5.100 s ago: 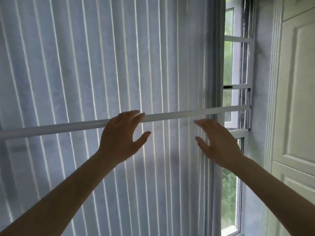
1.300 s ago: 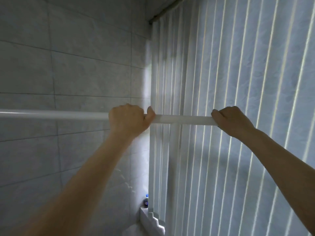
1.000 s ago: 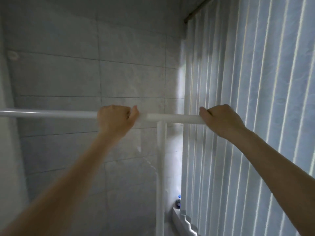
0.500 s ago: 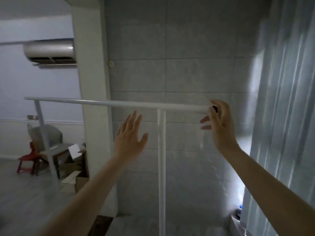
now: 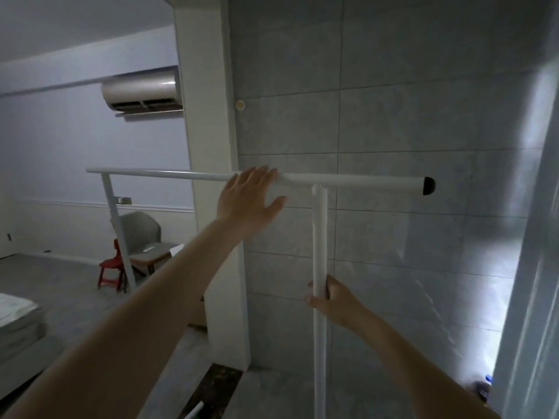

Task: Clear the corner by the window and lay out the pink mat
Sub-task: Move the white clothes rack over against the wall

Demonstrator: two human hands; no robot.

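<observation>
The person's left arm stretches forward and upward from the lower left, bare to the wrist, ending in the left hand (image 5: 246, 204), which is raised with its back toward the camera. Its fingers are straight and held close together, tips pointing up and slightly right, the thumb spread out to the right side. The fingertips reach the white rack (image 5: 320, 225) at its top bar. The right arm comes in from the lower right, angled up and leftward. The right hand (image 5: 328, 299) sits lower than the left, fingers curled round the rack's upright post, thumb showing on the post's left side
</observation>
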